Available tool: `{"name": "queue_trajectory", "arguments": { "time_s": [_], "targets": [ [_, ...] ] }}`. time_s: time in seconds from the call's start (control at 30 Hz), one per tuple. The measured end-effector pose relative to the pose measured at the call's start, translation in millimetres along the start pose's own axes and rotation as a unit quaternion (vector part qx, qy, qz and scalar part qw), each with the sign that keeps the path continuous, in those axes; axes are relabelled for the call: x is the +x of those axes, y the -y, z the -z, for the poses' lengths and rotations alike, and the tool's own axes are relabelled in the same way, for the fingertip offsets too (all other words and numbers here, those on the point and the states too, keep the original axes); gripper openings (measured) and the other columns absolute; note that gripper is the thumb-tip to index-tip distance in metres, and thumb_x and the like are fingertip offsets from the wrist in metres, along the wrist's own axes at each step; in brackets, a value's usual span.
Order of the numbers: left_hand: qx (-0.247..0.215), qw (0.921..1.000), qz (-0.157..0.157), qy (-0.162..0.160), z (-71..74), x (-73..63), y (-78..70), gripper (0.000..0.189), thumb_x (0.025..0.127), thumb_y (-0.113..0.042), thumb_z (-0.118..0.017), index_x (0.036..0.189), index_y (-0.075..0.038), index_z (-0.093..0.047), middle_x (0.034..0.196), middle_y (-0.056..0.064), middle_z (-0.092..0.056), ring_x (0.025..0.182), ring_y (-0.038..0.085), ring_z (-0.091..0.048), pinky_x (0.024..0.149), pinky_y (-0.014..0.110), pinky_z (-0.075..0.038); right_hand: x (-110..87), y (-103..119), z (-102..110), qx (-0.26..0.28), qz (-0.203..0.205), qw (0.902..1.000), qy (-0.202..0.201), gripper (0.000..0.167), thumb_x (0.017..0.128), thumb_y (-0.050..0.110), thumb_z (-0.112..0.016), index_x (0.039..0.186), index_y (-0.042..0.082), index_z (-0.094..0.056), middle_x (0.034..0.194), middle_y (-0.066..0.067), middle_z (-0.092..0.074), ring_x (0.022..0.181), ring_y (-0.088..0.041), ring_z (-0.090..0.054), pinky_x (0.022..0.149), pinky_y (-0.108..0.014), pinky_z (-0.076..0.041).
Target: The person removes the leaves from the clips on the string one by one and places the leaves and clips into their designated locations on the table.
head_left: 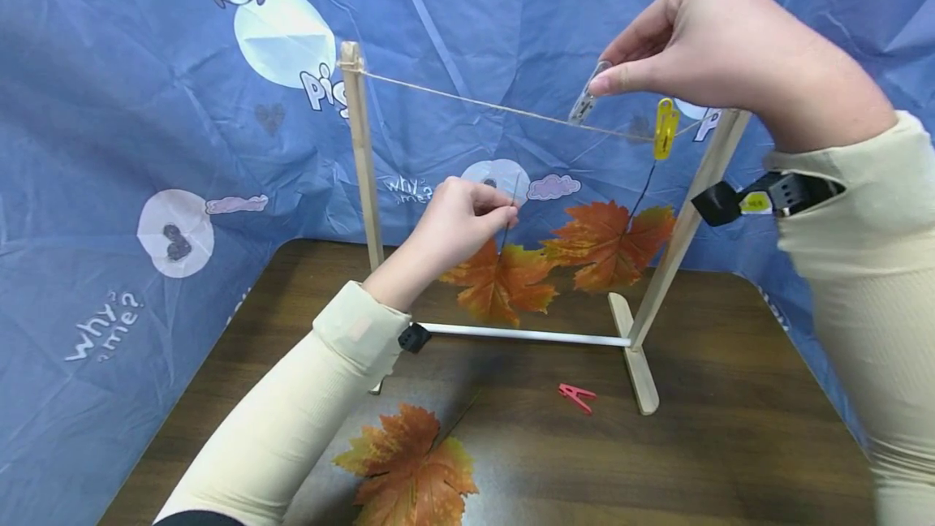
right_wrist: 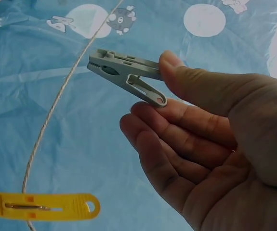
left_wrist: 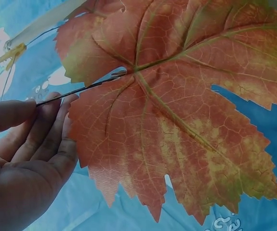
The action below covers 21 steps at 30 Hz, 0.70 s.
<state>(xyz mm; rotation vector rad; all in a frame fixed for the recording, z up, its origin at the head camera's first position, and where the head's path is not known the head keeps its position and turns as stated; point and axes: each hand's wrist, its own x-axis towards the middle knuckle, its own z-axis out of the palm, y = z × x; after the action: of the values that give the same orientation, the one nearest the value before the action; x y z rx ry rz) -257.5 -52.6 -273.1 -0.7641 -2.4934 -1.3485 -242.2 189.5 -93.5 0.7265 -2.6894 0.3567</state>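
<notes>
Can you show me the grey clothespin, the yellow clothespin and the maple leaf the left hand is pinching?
Grey clothespin (right_wrist: 123,75): right wrist view, middle of its body.
Yellow clothespin (right_wrist: 46,215): right wrist view, middle of its flat side.
Maple leaf (left_wrist: 177,130): left wrist view, middle of its blade.

Smooth plastic clothespin (right_wrist: 145,69); rough, fibrous twine (right_wrist: 54,102); cloth-like leaf (left_wrist: 177,106); glossy wood-grained tabletop (head_left: 701,445).

Grey clothespin (right_wrist: 124,70): pinched in right hand (head_left: 701,47), tilted, tip near twine (right_wrist: 56,98). Artificial maple leaf (head_left: 500,286): orange, yellow-green towards edges, toothed; dark stem (left_wrist: 92,86) pinched in left hand (head_left: 471,213), blade hanging below.
</notes>
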Motion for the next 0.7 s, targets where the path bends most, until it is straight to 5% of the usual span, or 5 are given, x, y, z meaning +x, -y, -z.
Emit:
{"name": "queue_trajectory", "arguments": {
  "time_s": [0.7],
  "targets": [
    [-0.01, 0.9999, -0.001, -0.003, 16.9, -30.9, 9.0, 0.013, 0.097, -0.01, -0.071, 0.089, -0.006, -0.081, 0.08, -0.003, -0.074, 0.074, 0.007, -0.063, 0.063, 0.026, -0.045, -39.0, 1.3, -9.6, 0.119, -0.015, 0.9925, -0.025, 0.036, 0.085, 0.029, -0.085, 0.112, 0.007, -0.077, 0.095, -0.006, -0.076, 0.079, -0.003, -0.068, 0.067, -0.014, -0.047]
  ]
}}
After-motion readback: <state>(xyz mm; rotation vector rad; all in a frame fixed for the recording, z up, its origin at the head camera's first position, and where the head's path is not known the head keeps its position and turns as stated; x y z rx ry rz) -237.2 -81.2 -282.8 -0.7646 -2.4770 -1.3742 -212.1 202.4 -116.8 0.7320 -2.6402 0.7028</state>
